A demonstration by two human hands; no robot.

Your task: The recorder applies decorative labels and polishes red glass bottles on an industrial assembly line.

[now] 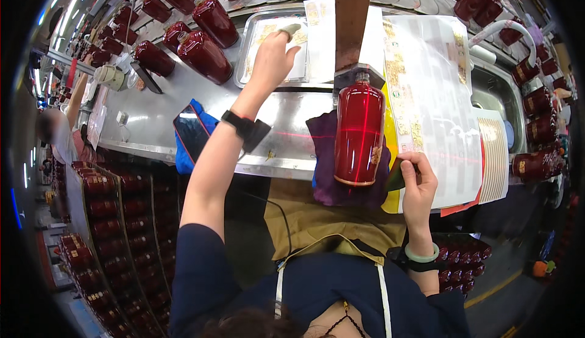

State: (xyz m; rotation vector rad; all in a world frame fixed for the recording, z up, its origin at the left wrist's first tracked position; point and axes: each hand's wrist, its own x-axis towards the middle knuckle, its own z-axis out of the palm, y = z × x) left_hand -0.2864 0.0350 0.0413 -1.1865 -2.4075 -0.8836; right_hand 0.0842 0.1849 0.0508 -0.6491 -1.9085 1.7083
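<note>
A tall, glossy, dark red bottle with a clear neck (360,134) is lying on a crumpled purple cloth (323,137) at the near edge of the shiny metal table (146,115), its neck pointing away from the person, and thin red light lines are crossing its body. The left hand (275,60) is hovering over a shallow silver metal tray (243,54), its fingers curling and its thumb standing apart; a pale green object (291,29) is showing at the fingertips, though whether it is being gripped or worn is impossible to tell. The right hand (419,185), nearly closed, is pinching a dark green flat piece (395,179) between thumb and fingers just beside the bottle's base. White sheets bearing gold labels (436,112) are spreading to the bottle's right.
</note>
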